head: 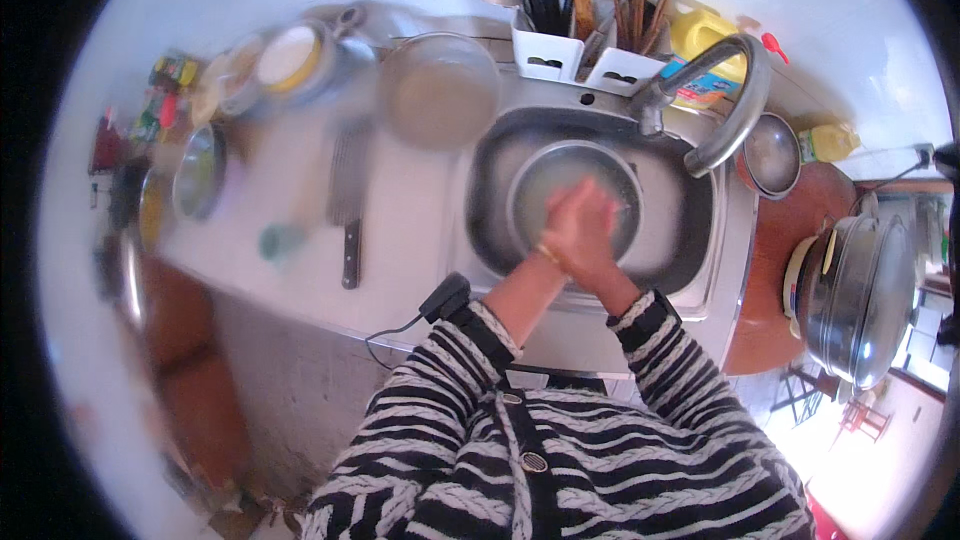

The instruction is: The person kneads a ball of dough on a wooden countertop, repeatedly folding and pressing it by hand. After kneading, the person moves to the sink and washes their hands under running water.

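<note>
My left hand and my right hand are pressed together, palm against palm or clasped, over a round metal basin. Motion blurs their fingers, so whether something small lies between them is hidden. Cloudy liquid appears to fill part of the basin. It stands in a stainless steel sink, below and left of the curved faucet. A thin yellow band circles my left wrist.
Left of the sink, a cleaver lies on the counter near a green object. Behind are a large bowl and white utensil holders. A yellow jug stands behind the faucet; a lidded steamer pot is at right.
</note>
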A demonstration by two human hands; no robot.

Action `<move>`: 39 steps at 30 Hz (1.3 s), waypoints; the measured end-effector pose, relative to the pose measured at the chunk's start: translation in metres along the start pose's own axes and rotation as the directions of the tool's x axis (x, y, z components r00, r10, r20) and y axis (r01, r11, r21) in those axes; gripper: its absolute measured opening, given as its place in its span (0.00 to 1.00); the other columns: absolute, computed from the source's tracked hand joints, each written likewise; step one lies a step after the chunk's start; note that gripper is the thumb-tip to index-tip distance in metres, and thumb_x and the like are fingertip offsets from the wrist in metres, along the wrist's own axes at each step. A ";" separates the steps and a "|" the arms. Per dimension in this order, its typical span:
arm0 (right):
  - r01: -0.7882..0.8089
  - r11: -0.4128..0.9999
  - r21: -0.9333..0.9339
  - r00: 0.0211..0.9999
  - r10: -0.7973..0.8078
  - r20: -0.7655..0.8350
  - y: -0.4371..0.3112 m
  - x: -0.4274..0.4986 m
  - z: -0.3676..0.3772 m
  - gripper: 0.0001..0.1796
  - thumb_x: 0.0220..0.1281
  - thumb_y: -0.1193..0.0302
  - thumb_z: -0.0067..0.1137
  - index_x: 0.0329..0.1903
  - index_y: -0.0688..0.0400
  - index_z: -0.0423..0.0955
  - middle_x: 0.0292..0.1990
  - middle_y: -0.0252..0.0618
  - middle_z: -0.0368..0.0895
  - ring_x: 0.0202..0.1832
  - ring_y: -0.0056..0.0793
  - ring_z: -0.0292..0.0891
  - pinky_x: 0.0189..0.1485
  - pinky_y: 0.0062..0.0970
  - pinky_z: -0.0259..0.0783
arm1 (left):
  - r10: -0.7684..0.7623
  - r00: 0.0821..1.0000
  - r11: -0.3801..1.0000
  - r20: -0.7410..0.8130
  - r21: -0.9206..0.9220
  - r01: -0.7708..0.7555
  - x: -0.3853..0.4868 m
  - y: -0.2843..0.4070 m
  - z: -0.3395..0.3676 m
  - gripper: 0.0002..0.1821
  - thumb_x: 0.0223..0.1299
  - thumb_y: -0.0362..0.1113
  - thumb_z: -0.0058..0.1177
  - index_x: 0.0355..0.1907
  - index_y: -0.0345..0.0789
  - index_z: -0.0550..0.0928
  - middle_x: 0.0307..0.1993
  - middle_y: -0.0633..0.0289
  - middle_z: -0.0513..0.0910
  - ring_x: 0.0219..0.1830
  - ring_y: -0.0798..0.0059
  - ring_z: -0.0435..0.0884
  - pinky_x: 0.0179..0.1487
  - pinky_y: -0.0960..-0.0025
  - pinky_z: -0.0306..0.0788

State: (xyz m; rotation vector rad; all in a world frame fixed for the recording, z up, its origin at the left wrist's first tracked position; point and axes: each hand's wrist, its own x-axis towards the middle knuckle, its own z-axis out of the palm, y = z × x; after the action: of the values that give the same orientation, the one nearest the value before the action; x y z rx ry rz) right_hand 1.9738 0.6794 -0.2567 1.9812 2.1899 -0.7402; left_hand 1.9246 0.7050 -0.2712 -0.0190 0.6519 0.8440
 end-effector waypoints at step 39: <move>0.493 0.765 0.415 0.841 -0.298 -0.451 0.090 0.029 0.107 0.14 0.58 0.70 0.50 0.44 0.60 0.77 0.44 0.54 0.79 0.47 0.48 0.76 0.52 0.44 0.70 | -0.139 0.826 0.956 -0.547 0.144 0.256 0.069 -0.001 -0.128 0.17 0.67 0.46 0.44 0.43 0.33 0.75 0.36 0.56 0.82 0.43 0.59 0.82 0.48 0.53 0.75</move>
State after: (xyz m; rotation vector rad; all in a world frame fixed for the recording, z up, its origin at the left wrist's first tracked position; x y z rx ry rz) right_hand 2.0296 0.6648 -0.3877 1.9952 2.9640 -1.2239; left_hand 1.8910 0.7177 -0.4119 -0.1318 1.2441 0.5567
